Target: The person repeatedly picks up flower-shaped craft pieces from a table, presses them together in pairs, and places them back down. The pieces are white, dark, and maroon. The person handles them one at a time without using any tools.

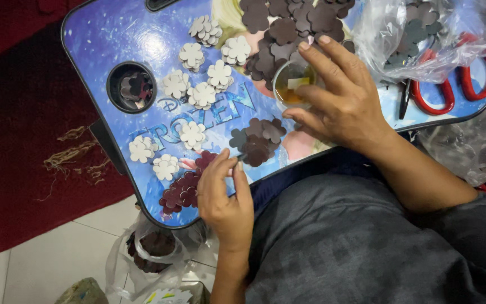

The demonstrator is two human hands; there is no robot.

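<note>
Pinching a small dark flower cutout between thumb and fingertips, the left hand works beside a brown flower pile on the blue lap counter. Right hand, fingers spread, steadies a small glue cup; keeping it braced looks wise.

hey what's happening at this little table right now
A person sits with a blue lap table across their knees, covered in flower-shaped cutouts. The left hand pinches a small dark piece at the near edge, beside a row of maroon flowers. The right hand rests on a small cup of yellowish liquid. White flowers sit in little stacks, brown flowers lie in piles, and red scissors lie by a plastic bag.
</note>
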